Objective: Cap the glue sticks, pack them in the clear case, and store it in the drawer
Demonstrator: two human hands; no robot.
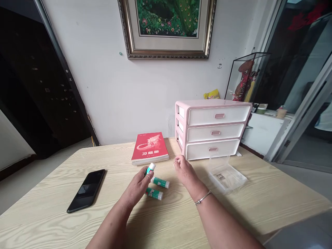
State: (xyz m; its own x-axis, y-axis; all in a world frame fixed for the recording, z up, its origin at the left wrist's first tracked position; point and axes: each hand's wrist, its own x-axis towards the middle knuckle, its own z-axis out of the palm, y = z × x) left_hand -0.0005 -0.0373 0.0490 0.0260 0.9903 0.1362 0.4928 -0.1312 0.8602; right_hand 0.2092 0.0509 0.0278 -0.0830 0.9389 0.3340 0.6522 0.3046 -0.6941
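My left hand (pixel 138 185) is wrapped round a green and white glue stick (pixel 149 168), its white end pointing up and away from me. Two more glue sticks of the same kind lie on the table beside that hand, one glue stick (pixel 161 182) a little behind the other glue stick (pixel 155 194). My right hand (pixel 184 170) is raised in front of the pink drawer unit, its fingers curled and pinched together. Whatever those fingertips hold, if anything, is too small to make out. A clear plastic box (pixel 227 178) with its lid up stands to the right of that hand.
A red book (pixel 150 147) lies near the wall. The pink and white three-drawer unit (pixel 215 133) stands at the back right of the wooden table (pixel 46 221). A black phone (pixel 86 190) lies at the left. A framed picture (pixel 168 46) hangs above.
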